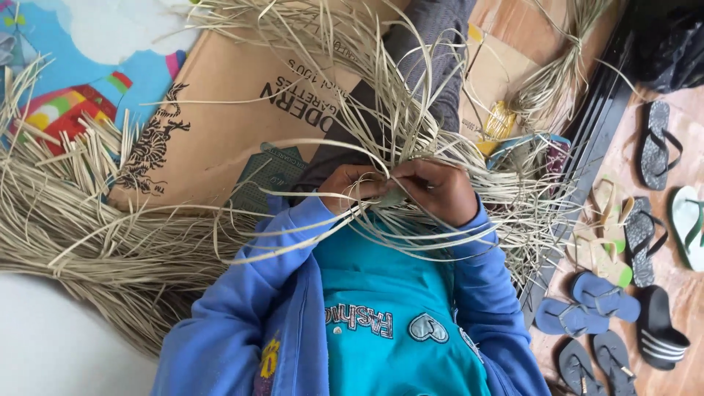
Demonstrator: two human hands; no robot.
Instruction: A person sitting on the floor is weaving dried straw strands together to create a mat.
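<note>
My left hand (pixel 350 185) and my right hand (pixel 438 189) meet close in front of my chest, both pinching thin pale straw strips (pixel 396 125) at the point where they cross. Long loose ends fan out from my fingers upward and to both sides. A small woven start seems to sit between my fingertips, mostly hidden by them. I wear a blue jacket (pixel 242 323) over a teal shirt (pixel 389 308), and my grey trouser leg (pixel 433 51) stretches away beneath the strips.
A big heap of dried straw (pixel 81 227) lies at the left on flattened cardboard (pixel 235 110) and a colourful mat (pixel 81 66). Another straw bundle (pixel 557 81) lies upper right. Several sandals and flip-flops (pixel 623 293) are scattered on the floor at the right.
</note>
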